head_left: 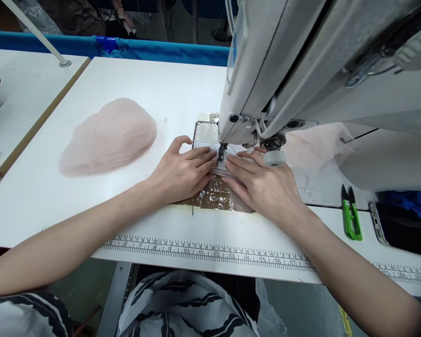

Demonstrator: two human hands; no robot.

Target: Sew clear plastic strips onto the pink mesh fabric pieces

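Observation:
My left hand (pixel 184 172) lies palm down just left of the sewing machine's presser foot (pixel 222 152), its fingers stretched out over the bed. From the other side, my right hand (pixel 266 182) reaches in with extended fingers, also beside the foot. Between the fingertips is a thin, see-through strip of material (pixel 226 171), partly covered by my fingers. Pale pink sheer fabric (pixel 315 147) spreads behind my right hand, under the machine arm. Whether it joins the strip I cannot tell. Shiny clear tape covers a brown plate (pixel 215 194) below my hands.
A heap of pale pink sheer fabric (pixel 112 135) rests on the white table (pixel 182 93) at left. The sewing machine head (pixel 266 70) overhangs from the right. Green-handled thread snips (pixel 352 215) and a phone (pixel 403 224) lie at right. A printed ruler (pixel 203 252) lines the front edge.

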